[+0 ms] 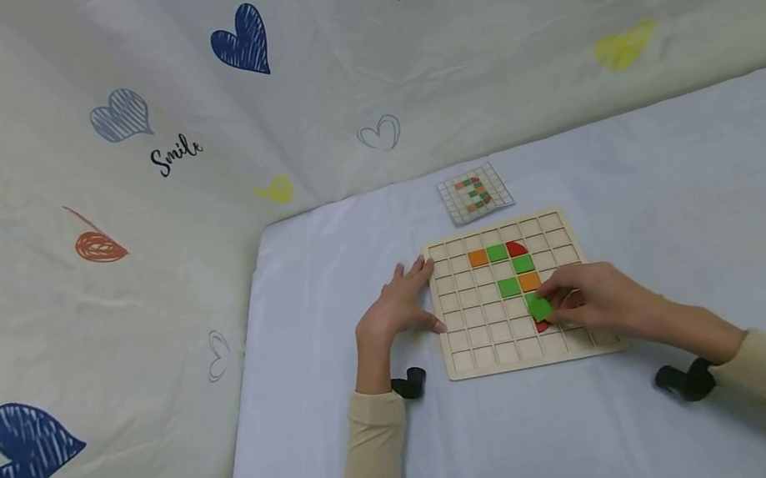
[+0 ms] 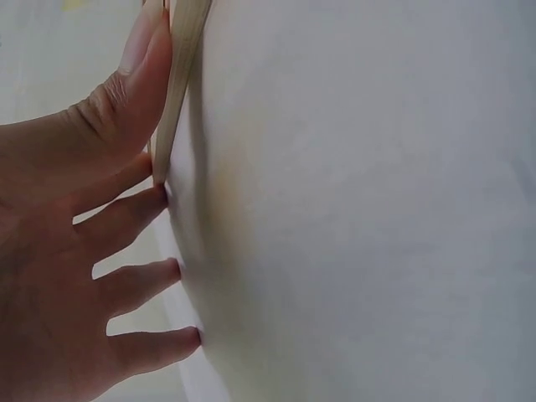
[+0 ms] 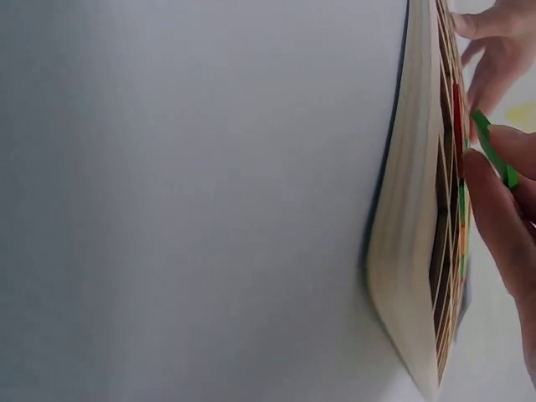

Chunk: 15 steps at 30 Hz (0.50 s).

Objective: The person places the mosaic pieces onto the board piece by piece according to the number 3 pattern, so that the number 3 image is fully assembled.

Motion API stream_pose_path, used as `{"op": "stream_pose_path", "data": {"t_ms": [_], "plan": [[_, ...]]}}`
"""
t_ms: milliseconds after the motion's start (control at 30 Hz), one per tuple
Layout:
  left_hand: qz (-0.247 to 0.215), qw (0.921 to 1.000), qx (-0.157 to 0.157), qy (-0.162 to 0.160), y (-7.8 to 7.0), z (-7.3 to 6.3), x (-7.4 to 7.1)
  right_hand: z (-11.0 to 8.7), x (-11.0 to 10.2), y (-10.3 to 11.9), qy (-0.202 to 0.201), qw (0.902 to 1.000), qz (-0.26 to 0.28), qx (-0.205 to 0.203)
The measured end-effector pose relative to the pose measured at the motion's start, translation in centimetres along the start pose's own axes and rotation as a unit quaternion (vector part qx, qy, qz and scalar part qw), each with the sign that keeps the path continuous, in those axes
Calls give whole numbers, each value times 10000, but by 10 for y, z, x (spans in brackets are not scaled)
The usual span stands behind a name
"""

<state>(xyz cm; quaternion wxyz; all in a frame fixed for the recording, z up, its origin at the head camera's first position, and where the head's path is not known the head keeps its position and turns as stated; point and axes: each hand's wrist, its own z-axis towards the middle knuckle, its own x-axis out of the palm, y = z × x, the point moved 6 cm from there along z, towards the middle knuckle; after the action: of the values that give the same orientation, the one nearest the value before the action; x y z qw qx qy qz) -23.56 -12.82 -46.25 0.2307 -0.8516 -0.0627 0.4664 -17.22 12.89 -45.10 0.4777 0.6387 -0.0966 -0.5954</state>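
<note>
A wooden grid board (image 1: 479, 337) lies on the table, with orange (image 1: 478, 258), green (image 1: 497, 253) and red (image 1: 516, 249) tiles set in some of its squares. My right hand (image 1: 602, 299) pinches a green square tile (image 1: 540, 306) between thumb and fingers, tilted over the board's lower middle. Under it, a red rounded tile (image 1: 541, 326) is partly hidden. In the right wrist view the green tile (image 3: 496, 149) appears edge-on. With fingers spread, my left hand (image 1: 396, 309) touches the board's left edge; its thumb (image 2: 146, 71) rests against the wooden rim (image 2: 180, 84) in the left wrist view.
Behind the board lies a pattern card (image 1: 475, 194) printed with a similar coloured grid. A white cloth (image 1: 329, 282) covers the table, and a heart-printed curtain (image 1: 317, 72) hangs at the back and left. Black wrist devices (image 1: 684, 382) sit below both wrists.
</note>
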Motion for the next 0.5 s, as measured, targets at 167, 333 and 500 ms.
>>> {"op": "stream_pose_path", "data": {"t_ms": [167,333,500], "plan": [[10,10000,41,-7,-1,0,0,7,8,5,109,9998,-140,-120],[-43,10000,58,-14,-1,0,0,11,16,7,241,9994,-213,-155],[-65,10000,40,-26,-1,0,0,14,23,9,442,9984,-355,-15]]}}
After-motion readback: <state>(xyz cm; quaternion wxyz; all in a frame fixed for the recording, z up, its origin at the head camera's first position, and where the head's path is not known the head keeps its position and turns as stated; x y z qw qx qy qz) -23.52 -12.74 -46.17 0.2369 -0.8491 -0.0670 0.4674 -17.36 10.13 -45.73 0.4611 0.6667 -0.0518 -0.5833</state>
